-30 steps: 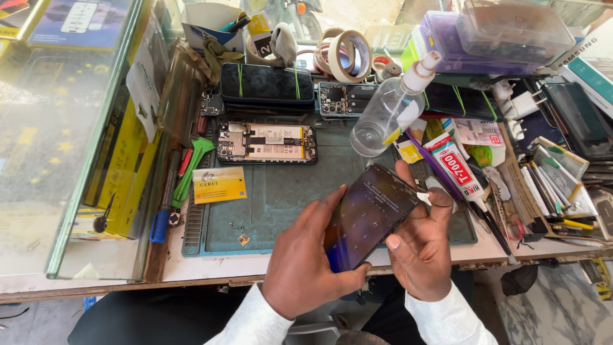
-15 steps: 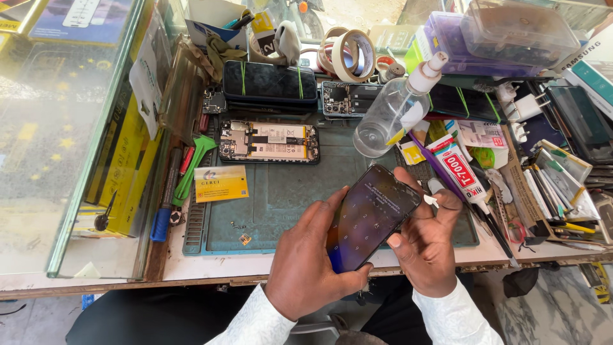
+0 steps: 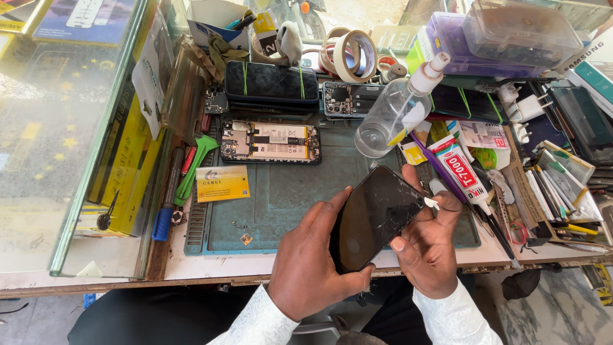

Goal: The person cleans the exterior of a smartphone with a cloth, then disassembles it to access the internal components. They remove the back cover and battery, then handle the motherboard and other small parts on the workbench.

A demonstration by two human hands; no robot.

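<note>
At the far left, a glass pane (image 3: 76, 128) stands along the bench edge, with yellow boxes (image 3: 124, 160) behind it. Beside them lie a green tool (image 3: 195, 163) and a blue-handled screwdriver (image 3: 167, 198), just off the green mat (image 3: 281, 191). A yellow card (image 3: 222, 183) rests on the mat's left part, and above it an opened phone (image 3: 270, 142) lies face down, its insides showing. Beyond that sits a dark phone (image 3: 271, 83) banded with green elastic.

Over the mat's near edge, you hold a cracked black screen (image 3: 373, 214) tilted between both hands. Your left hand (image 3: 306, 268) cups its lower left side, fingers wrapped around the back and thumb pressed on the bottom edge. Your right hand (image 3: 428, 246) grips the right edge, thumb on the glass face, fingers curled behind, and pinches a small white pick (image 3: 431, 203) at the upper corner.

Farther back, tape rolls (image 3: 348, 54) stand near a clear spray bottle (image 3: 396, 112) leaning over the mat. To its right lies a glue tube (image 3: 463, 169), then a clutter of tweezers (image 3: 562, 191) and chargers (image 3: 523, 108).
</note>
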